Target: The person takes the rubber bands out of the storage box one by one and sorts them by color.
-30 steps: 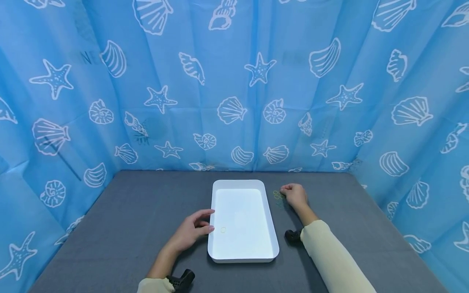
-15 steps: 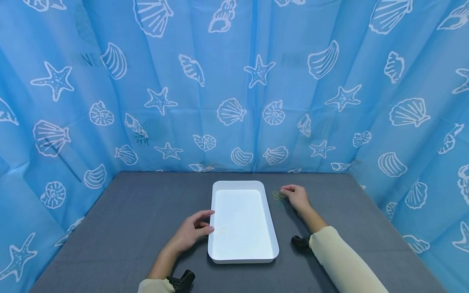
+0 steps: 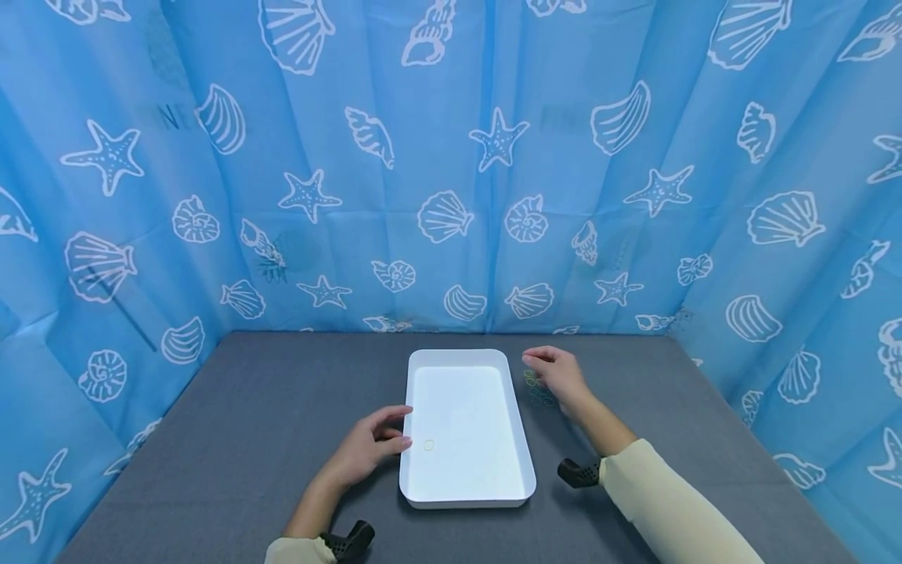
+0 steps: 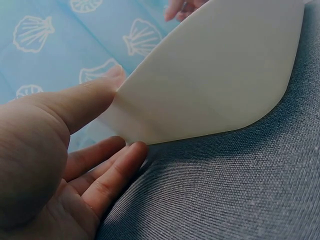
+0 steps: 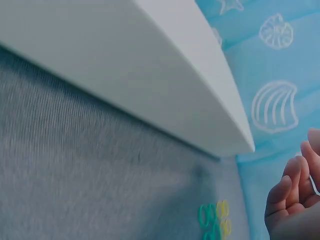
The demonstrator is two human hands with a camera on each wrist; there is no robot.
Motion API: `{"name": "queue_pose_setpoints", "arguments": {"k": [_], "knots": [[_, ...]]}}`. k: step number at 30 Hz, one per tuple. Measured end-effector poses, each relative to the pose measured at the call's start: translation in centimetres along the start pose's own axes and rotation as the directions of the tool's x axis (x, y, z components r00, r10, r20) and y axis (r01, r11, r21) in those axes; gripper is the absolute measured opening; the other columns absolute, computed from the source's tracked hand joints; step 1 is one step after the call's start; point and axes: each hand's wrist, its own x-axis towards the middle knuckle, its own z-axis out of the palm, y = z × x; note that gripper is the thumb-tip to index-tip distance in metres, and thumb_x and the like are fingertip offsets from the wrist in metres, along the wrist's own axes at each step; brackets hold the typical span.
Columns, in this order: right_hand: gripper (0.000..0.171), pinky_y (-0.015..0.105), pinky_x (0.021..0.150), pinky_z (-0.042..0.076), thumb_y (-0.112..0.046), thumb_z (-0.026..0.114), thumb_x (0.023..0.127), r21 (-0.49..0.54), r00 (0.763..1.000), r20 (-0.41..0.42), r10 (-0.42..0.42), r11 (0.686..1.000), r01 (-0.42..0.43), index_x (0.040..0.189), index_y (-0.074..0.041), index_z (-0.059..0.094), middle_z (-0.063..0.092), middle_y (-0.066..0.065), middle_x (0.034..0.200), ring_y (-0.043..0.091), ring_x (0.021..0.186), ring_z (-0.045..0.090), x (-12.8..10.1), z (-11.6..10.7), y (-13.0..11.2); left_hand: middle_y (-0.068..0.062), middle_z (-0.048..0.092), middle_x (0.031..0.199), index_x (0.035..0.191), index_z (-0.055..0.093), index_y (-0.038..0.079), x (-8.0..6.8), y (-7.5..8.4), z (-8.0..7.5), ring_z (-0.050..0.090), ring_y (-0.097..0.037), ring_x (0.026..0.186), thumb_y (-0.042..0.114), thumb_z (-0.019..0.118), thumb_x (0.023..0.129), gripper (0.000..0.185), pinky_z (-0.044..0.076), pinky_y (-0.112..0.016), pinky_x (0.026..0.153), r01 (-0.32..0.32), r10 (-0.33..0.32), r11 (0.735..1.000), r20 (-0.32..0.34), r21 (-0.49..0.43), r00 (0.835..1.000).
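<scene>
A white rectangular tray (image 3: pixel 458 358) sits on the grey cloth, with one pale thin ring (image 3: pixel 425 446) lying inside. My left hand (image 3: pixel 362 446) rests at the tray's left side. In the left wrist view, its thumb touches the upper edge and its fingertips meet the lower edge, the fingers relaxed. Beyond the right wall, my right hand (image 3: pixel 560 377) is raised near the tray's far right corner, thumb and forefinger pinched together; the small ring at their tips is hidden. Close below that hand lie several thin green rings (image 5: pixel 212 232) and yellow rings (image 5: pixel 226 227).
Grey cloth (image 3: pixel 282 407) covers the table around the tray. A blue curtain (image 3: pixel 451 258) with white shells and starfish hangs along the back and sides. Each wrist carries a black device, such as the right wrist device (image 3: pixel 578 473).
My right hand has risen from the rings and moved left toward the tray's far right corner, and a yellow ring by its fingertips has left the group. The left hand and tray stay put.
</scene>
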Motion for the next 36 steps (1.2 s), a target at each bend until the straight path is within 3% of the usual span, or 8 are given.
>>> {"name": "queue_pose_setpoints", "arguments": {"k": [8,12,21,24,30,36], "knots": [[0.026,0.041,0.072,0.045,-0.017,0.063,0.097,0.034,0.997,0.068,-0.021,0.999,0.019,0.114,0.002,0.064,0.06,0.014,0.096,0.03,0.079,0.052,-0.3,1.7,-1.6,-0.012,0.053,0.134,0.137,0.055,0.016,0.1,-0.1,-0.1,0.059,-0.021,0.099,0.024,0.072,0.089,0.052,0.049,-0.037,0.08,0.005,-0.005,1.0,0.005,0.016,1.0],[0.02,0.04,0.071,0.046,-0.014,0.062,0.096,0.035,0.991,0.124,-0.058,0.998,0.054,0.109,0.001,0.066,0.062,0.012,0.095,0.034,0.084,0.054,-0.7,2.8,-2.3,-0.012,0.053,0.135,0.137,0.055,0.017,0.0,-0.1,-0.2,0.058,-0.022,0.099,0.026,0.072,0.089,0.052,0.049,-0.037,0.081,0.006,-0.006,1.0,0.012,0.017,1.0],[0.015,0.043,0.068,0.048,-0.01,0.066,0.093,-0.092,0.961,0.243,-0.128,0.984,0.154,0.105,-0.001,0.067,0.062,0.007,0.087,0.042,0.087,0.054,-0.9,5.0,-2.9,-0.011,0.052,0.135,0.138,0.054,0.017,0.0,-0.2,-0.2,0.058,-0.022,0.1,0.027,0.072,0.089,0.052,0.049,-0.038,0.081,0.012,-0.012,1.0,0.016,0.012,1.0],[0.016,0.045,0.069,0.048,-0.009,0.066,0.092,-0.124,0.939,0.306,-0.154,0.972,0.2,0.107,-0.001,0.066,0.06,0.007,0.087,0.041,0.086,0.054,-1.0,5.7,-3.1,-0.011,0.052,0.135,0.138,0.054,0.017,0.1,-0.3,-0.2,0.058,-0.022,0.1,0.028,0.072,0.089,0.053,0.049,-0.038,0.081,0.009,-0.009,1.0,0.015,0.015,1.0],[0.02,0.037,0.066,0.048,-0.006,0.068,0.09,-0.18,0.861,0.458,-0.221,0.925,0.334,0.109,0.001,0.066,0.058,0.006,0.088,0.023,0.074,0.054,-1.3,6.9,-3.3,-0.011,0.052,0.135,0.138,0.054,0.017,0.2,-0.4,-0.1,0.058,-0.022,0.1,0.027,0.072,0.09,0.052,0.049,-0.038,0.082,0.008,-0.008,1.0,0.014,0.017,1.0],[0.025,0.03,0.067,0.046,-0.004,0.071,0.088,-0.251,0.78,0.595,-0.193,0.877,0.409,0.112,0.0,0.066,0.061,0.003,0.09,0.018,0.076,0.055,-1.2,8.0,-3.4,-0.012,0.052,0.136,0.138,0.054,0.015,0.1,-0.2,-0.1,0.059,-0.022,0.101,0.026,0.071,0.09,0.052,0.049,-0.038,0.082,0.001,-0.001,1.0,0.018,0.01,1.0]]}}
